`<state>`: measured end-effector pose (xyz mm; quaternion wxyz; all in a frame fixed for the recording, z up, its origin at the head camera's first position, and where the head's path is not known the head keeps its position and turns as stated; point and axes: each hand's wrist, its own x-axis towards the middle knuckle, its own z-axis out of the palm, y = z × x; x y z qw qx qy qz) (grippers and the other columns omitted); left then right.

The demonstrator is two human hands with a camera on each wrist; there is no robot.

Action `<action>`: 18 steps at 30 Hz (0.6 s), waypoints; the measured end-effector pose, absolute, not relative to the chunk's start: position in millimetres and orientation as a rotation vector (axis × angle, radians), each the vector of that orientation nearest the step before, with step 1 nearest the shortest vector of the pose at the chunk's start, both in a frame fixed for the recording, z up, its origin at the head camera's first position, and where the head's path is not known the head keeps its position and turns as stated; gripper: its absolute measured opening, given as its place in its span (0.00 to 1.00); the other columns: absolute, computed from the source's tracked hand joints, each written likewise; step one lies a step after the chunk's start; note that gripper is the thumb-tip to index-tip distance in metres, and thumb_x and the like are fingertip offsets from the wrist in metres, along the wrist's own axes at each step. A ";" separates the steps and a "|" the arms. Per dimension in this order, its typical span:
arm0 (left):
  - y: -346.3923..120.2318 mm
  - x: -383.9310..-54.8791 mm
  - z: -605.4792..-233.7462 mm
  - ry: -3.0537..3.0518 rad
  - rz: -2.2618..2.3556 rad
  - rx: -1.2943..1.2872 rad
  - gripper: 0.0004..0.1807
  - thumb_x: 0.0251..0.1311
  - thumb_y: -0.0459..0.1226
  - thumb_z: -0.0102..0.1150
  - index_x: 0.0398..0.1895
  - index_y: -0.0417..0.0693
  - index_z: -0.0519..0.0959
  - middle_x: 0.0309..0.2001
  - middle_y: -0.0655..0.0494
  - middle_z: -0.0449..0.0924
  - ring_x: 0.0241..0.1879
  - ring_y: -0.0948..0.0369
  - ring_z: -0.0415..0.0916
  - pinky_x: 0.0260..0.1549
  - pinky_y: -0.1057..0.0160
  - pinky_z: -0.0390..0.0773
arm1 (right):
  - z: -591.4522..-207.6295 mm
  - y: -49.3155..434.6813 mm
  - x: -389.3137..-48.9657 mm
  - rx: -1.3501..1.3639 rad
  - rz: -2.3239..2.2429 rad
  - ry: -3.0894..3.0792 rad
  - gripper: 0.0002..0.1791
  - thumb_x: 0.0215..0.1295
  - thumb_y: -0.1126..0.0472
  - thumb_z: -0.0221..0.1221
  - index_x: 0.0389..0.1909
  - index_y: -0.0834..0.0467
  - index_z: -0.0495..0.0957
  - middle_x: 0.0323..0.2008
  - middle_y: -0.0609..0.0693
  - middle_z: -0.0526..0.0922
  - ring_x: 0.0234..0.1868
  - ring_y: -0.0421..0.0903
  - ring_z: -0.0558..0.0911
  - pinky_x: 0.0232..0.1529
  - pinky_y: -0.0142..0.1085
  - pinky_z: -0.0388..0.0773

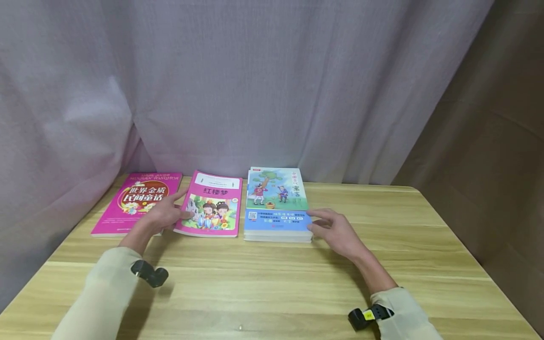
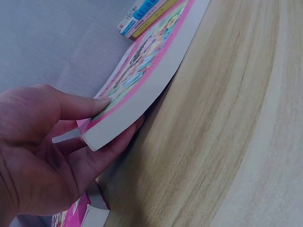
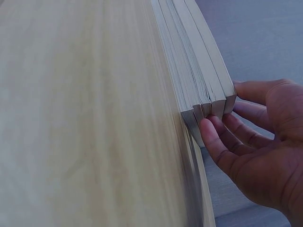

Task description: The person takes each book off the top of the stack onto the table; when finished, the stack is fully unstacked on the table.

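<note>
My left hand (image 1: pixel 163 212) pinches the left edge of a pink picture-cover book (image 1: pixel 212 205). Seen in the left wrist view, the thumb lies on its cover with fingers beneath, and that book corner (image 2: pixel 118 118) is raised off the table. On the right, my right hand (image 1: pixel 337 231) touches the right side of a stack of books (image 1: pixel 278 222) topped by a green and blue cover. The right wrist view shows its fingertips (image 3: pixel 207 125) against the ends of the stacked books (image 3: pixel 194 61), not wrapped round them.
Left of the held book lies a magenta book (image 1: pixel 123 212) with a red round emblem, partly behind the left hand. All rest on a wooden table (image 1: pixel 255 293). A grey curtain (image 1: pixel 255 85) hangs behind its back edge.
</note>
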<state>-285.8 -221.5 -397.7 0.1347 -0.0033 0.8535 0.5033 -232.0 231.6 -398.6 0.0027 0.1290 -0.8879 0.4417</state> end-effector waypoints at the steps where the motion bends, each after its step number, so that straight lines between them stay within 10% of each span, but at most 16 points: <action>1: -221.8 -285.9 -397.6 2.478 1.448 -0.017 0.49 0.73 0.34 0.62 0.88 0.52 0.44 0.50 0.37 0.81 0.21 0.65 0.69 0.18 0.67 0.71 | -398.7 231.5 -232.1 0.402 1.385 -2.786 0.26 0.76 0.56 0.63 0.70 0.61 0.77 0.72 0.65 0.73 0.65 0.64 0.81 0.65 0.60 0.81; 10: -222.2 -285.9 -392.1 2.636 1.229 -0.044 0.45 0.71 0.38 0.65 0.85 0.42 0.52 0.45 0.38 0.80 0.21 0.62 0.70 0.20 0.63 0.75 | -398.5 231.7 -232.8 0.382 1.407 -2.775 0.26 0.75 0.56 0.64 0.70 0.61 0.77 0.71 0.65 0.74 0.64 0.64 0.82 0.64 0.57 0.82; 18: -221.6 -284.7 -387.9 2.751 0.996 -0.034 0.44 0.70 0.42 0.65 0.82 0.35 0.56 0.18 0.56 0.72 0.15 0.62 0.69 0.15 0.64 0.75 | -403.1 232.0 -236.3 0.355 1.473 -2.758 0.28 0.76 0.54 0.64 0.71 0.60 0.76 0.71 0.64 0.74 0.55 0.57 0.87 0.56 0.43 0.84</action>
